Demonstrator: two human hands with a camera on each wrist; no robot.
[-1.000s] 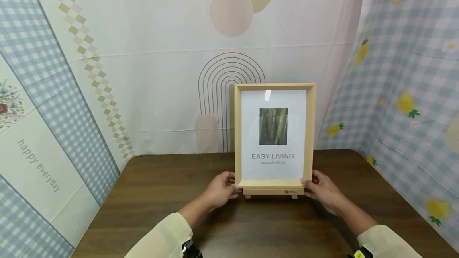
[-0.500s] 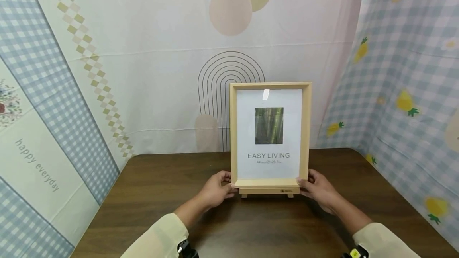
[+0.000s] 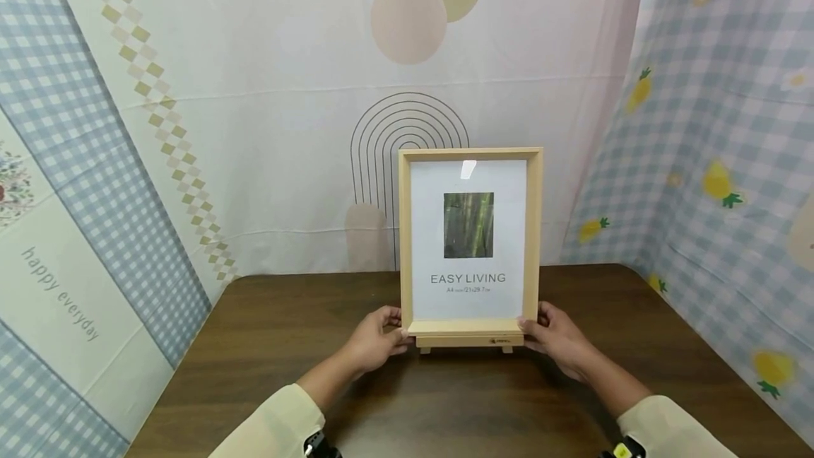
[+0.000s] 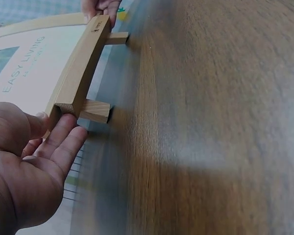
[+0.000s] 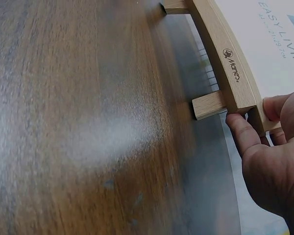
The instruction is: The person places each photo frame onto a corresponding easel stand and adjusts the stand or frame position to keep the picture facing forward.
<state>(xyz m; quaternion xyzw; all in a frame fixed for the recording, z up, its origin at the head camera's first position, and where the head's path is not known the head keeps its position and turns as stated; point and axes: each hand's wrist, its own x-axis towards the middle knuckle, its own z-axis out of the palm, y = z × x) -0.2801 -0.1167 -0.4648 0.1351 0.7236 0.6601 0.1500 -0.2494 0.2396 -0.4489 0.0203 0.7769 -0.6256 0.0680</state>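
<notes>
A light wooden picture frame (image 3: pixel 533 232) with an "EASY LIVING" insert stands upright on a small wooden easel (image 3: pixel 469 341). At its lower left corner my left hand (image 3: pixel 374 340) pinches the frame, thumb in front and fingers beside and behind. My right hand (image 3: pixel 558 340) grips the lower right corner the same way. In the left wrist view, two fingers of the left hand (image 4: pixel 34 161) touch the end of the easel's ledge (image 4: pixel 83 66). One right-hand finger meets the ledge's other end in the right wrist view, near the easel foot (image 5: pixel 209 105).
The dark wooden table (image 3: pixel 292 316) bears the easel near its middle. A pale patterned cloth (image 3: pixel 286 161) hangs behind, and a checked cloth with pineapples (image 3: pixel 718 182) hangs on the right. Another cloth (image 3: pixel 83 232) covers the left side.
The picture frame and easel have shifted a little to the left across the table, with both hands keeping hold of the lower corners.
</notes>
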